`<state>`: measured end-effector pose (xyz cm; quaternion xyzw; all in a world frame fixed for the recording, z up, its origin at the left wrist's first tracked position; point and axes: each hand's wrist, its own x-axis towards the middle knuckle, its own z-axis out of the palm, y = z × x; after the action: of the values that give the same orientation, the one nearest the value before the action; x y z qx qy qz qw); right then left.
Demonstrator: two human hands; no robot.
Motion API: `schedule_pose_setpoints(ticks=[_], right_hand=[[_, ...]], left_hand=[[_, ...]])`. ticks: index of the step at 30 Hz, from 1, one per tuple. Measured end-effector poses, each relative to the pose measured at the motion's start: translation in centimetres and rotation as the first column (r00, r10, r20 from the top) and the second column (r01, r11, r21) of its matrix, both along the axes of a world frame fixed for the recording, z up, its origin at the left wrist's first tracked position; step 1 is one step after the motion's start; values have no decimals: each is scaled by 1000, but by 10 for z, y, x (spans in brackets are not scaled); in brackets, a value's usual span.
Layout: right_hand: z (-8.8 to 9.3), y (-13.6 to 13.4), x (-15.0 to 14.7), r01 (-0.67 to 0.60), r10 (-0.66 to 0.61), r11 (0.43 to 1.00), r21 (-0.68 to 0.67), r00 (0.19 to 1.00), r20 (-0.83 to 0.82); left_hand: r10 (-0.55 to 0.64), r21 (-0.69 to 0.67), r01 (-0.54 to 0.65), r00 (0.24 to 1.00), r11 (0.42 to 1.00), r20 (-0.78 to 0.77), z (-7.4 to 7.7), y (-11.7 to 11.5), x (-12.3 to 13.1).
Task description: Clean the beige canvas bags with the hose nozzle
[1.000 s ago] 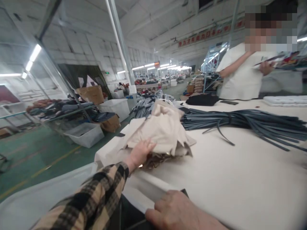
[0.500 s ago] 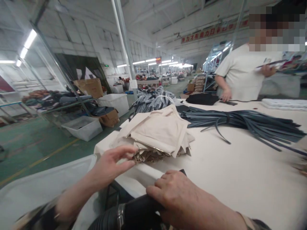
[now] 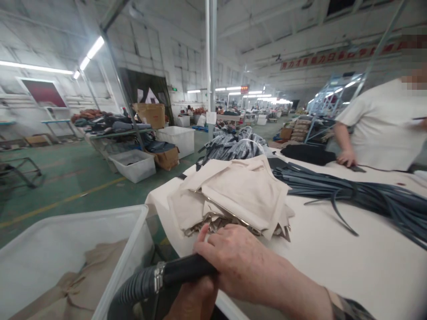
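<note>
My right hand (image 3: 233, 258) is closed over the top end of a black corrugated hose (image 3: 187, 269) with a metal clamp. From below, my left hand (image 3: 196, 298) is closed against the underside of the same hose. Most of its fingers are hidden behind the hose and my right hand. Just beyond my hands, a stack of cream fabric pieces with gold metal frame edges (image 3: 243, 191) lies on the cream-covered table (image 3: 333, 266). The hose's far end is covered by my right hand.
A white bin (image 3: 140, 222) holding beige fabric stands at the lower left. A bundle of dark straps (image 3: 333, 186) lies right of the stack, plastic-wrapped straps (image 3: 233, 144) behind it. Across the table stands a person in a white shirt (image 3: 383, 120), one hand near a black bundle (image 3: 308, 154).
My left hand has left the edge of the stack and come down under the hose. My right hand has stayed on the hose. The view has swung left, showing more of the bin.
</note>
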<state>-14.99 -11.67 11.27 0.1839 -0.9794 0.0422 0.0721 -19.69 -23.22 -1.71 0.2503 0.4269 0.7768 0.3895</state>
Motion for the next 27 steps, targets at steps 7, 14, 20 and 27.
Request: schedule_pose_setpoints(ticks=[7,14,20,27], right_hand=[[-9,39,-21,94,-134,935,-343,987,-95],[-60,99,-51,575,-574,817,53,818,-23],[-79,120,-43,611,-613,788,70,790,14],[-24,164,-1,668,-660,740,79,743,-106]], left_hand=[[261,260,-274,962,926,85,16,-1,-38],[641,289,-649,755,703,136,55,-38,-93],[596,253,-663,746,705,296,64,-40,-110],[463,276,-507,861,817,211,78,-6,-98]])
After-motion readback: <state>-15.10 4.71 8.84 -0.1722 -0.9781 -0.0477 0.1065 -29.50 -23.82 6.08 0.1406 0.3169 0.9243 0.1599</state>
